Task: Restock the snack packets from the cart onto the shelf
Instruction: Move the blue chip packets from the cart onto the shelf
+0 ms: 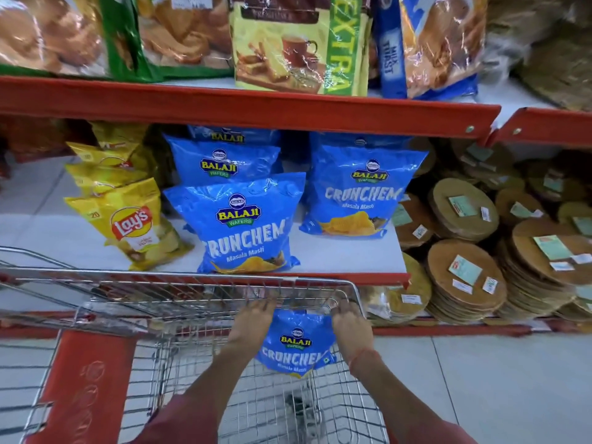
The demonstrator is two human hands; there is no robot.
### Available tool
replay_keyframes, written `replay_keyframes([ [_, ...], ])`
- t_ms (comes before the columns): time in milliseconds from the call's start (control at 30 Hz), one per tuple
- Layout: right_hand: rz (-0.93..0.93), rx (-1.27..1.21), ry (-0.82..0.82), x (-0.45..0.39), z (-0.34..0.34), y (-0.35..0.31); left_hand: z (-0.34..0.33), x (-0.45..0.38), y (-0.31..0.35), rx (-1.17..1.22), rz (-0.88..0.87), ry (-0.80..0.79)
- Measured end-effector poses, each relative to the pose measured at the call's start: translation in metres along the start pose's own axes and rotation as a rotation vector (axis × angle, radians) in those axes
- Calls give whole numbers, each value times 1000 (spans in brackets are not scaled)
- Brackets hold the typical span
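Observation:
A blue Balaji Crunchem packet (296,347) hangs inside the wire cart (192,302), near its far right corner. My left hand (253,318) grips the packet's upper left edge and my right hand (350,325) grips its upper right edge. On the white shelf (336,254) just beyond the cart stand more blue Crunchem packets: one at the front (243,225), one behind it (224,161), and another to the right (358,193). Yellow Lay's packets (128,219) lean in a row at the left.
Red shelf edge (243,100) runs overhead, with rusk and toast bags (298,46) above it. Stacks of round papad discs (467,277) fill the shelf to the right. The cart's red child-seat flap (86,386) is at lower left. Pale floor tiles (480,379) lie to the right.

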State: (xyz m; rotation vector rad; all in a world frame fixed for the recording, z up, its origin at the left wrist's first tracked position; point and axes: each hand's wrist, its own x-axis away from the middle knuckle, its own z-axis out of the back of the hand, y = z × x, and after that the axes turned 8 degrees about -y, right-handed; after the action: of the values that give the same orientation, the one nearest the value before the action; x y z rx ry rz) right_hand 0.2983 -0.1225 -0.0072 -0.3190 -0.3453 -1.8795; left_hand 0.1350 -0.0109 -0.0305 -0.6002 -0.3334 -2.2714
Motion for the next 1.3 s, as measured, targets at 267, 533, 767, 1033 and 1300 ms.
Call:
replay_keyframes([
  [267,-44,-157,-95,23,11,5,-11,30,-13,117,139,-39],
  [533,-118,-438,211,78,69,22,58,100,-12,511,-13,400],
  [767,-32,-584,691,109,160,49,153,142,2,569,-132,704],
  [1033,-56,-578,934,105,225,94,226,124,27,531,-251,867],
  [1300,-172,-532,773,37,235,156,248,56,71,496,-267,726],
])
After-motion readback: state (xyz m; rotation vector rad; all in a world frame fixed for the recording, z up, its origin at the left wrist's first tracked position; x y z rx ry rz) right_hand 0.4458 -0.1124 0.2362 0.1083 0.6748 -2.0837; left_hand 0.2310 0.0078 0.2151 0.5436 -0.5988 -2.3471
